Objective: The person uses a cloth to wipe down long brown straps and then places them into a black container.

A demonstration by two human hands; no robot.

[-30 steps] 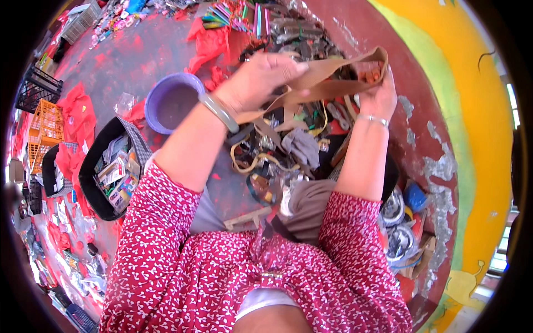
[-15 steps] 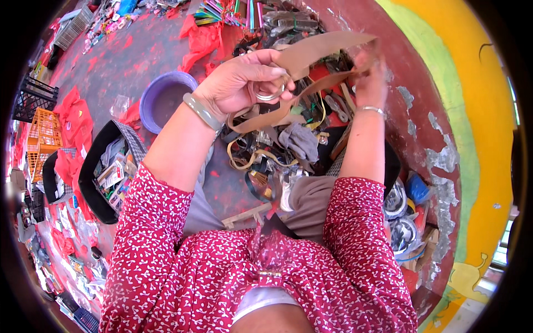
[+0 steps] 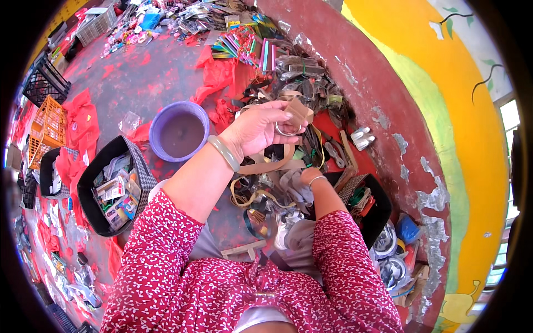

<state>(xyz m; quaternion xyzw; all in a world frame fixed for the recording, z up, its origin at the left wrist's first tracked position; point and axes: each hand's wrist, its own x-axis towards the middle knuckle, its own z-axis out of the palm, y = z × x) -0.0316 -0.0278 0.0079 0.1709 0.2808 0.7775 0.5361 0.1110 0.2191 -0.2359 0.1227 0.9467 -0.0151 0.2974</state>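
My left hand (image 3: 260,129) is raised over the pile, its fingers closed on a tan belt (image 3: 300,112) with a round metal ring buckle. Part of the belt is folded up above the fingertips, and a tan length loops below the hand. Lower and to the right, my right hand (image 3: 312,176) is closed at the edge of a crumpled grey cloth (image 3: 296,187), with its fingertips mostly hidden. Around the cloth lie a narrow yellowish strap (image 3: 240,195) and other belts in a tangle.
A purple bucket (image 3: 157,145) stands left of my left arm. Beyond it are a black checked box (image 3: 91,213) of small packets and an orange crate (image 3: 54,117). Another black box (image 3: 379,213) sits by my right forearm, near the peeling red wall (image 3: 383,139).
My right hand has let go of the outstretched belt and dropped down to the grey cloth. My left hand still has the belt, now bunched. The view has shifted.
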